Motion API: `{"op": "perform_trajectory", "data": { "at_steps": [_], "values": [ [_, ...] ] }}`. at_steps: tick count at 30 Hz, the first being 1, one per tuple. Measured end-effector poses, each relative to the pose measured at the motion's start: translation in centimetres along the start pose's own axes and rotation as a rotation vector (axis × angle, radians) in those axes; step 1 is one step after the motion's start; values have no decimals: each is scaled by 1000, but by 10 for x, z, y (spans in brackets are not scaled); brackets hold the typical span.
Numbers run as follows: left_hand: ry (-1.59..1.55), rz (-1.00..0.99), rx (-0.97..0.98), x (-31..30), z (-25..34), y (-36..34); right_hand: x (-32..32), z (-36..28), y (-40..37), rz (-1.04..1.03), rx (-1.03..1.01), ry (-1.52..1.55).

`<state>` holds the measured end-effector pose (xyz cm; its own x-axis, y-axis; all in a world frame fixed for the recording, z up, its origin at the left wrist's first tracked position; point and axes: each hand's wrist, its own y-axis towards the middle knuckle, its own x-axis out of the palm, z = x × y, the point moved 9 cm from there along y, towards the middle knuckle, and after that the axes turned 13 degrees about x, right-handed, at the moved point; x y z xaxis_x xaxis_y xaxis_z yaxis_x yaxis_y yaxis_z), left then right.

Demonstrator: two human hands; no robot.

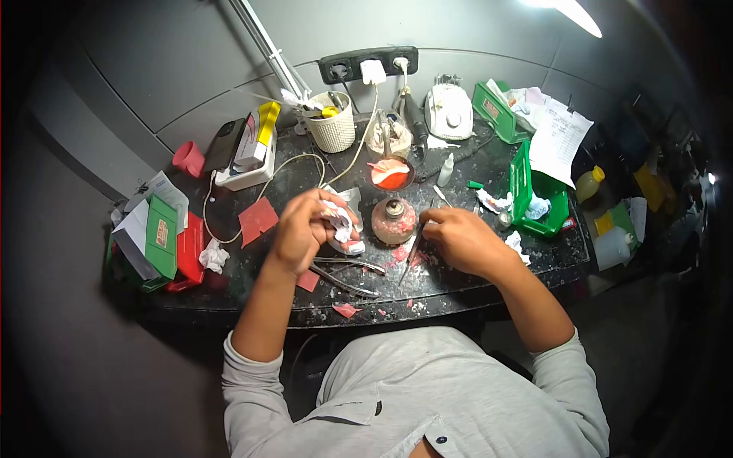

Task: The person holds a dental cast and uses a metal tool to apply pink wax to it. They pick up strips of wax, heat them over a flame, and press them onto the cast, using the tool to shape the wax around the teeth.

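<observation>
My left hand (299, 231) is closed around a white plaster-like piece (340, 221), which looks like a dental cast, though my fingers cover part of it. My right hand (467, 243) rests low over the bench, fingers bent around a thin metal wax tool (411, 263) whose tip points toward me. Between the hands stands a round glass spirit burner (394, 221) with pink bits around it. Behind it, a small round pan (392, 175) holds red and pink wax. Long metal pliers-like handles (343, 278) lie below my left hand.
A pink wax sheet (258, 221) lies on the left of the dark bench (252, 294). Green boxes (521, 191) with papers stand at right, another green box (160, 229) at left. A woven cup (333, 130), a white control unit (449, 112) and a dropper bottle (447, 170) are farther back.
</observation>
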<state>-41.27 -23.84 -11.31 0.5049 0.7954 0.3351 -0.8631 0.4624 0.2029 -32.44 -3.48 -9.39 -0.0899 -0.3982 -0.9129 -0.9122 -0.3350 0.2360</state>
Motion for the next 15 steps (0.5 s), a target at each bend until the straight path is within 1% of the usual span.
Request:
{"op": "perform_trajectory", "data": {
  "at_steps": [1,3,7,9,11,13,15],
  "values": [
    [-15,4,39,-11,14,15,7,-2,-2,-44,-20,-28],
    [-48,6,84,-20,23,28,7,-5,0,-95,-11,-79],
    [-81,44,102,-25,22,28,1,-17,-2,-135,-83,-141],
    [-102,57,115,-27,17,22,-7,-28,-5,-111,-179,-184],
    [-129,62,139,-27,15,15,-22,-29,-8,-67,-193,-172],
    [-114,39,148,-27,15,13,-48,-33,-6,-10,-171,-45],
    [-101,36,143,-30,14,18,-85,-34,-2,153,-129,77]
  ]
}}
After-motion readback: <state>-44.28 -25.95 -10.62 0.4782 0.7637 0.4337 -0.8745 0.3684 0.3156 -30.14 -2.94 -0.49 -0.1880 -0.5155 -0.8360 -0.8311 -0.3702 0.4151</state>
